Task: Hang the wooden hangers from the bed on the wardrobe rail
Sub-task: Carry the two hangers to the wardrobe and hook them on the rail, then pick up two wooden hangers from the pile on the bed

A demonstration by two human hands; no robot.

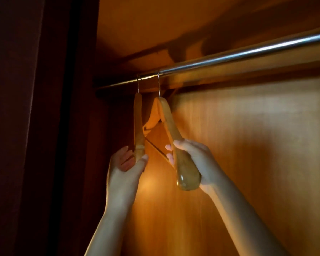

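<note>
Two wooden hangers hang by their metal hooks from the chrome wardrobe rail (pixel 220 59), near its left end. The left hanger (pixel 138 126) hangs edge-on, and my left hand (pixel 127 163) pinches its lower end between thumb and fingers. The right hanger (pixel 167 119) is turned at an angle with its broad shoulder end towards me, and my right hand (pixel 196 159) is wrapped around that end. Both hooks sit over the rail, a short gap apart.
The wardrobe's back panel (pixel 248 145) of light wood fills the right side. A dark side wall (pixel 78 126) stands just left of the hangers. The top board (pixel 155 24) lies close above the rail. The rail runs bare to the right.
</note>
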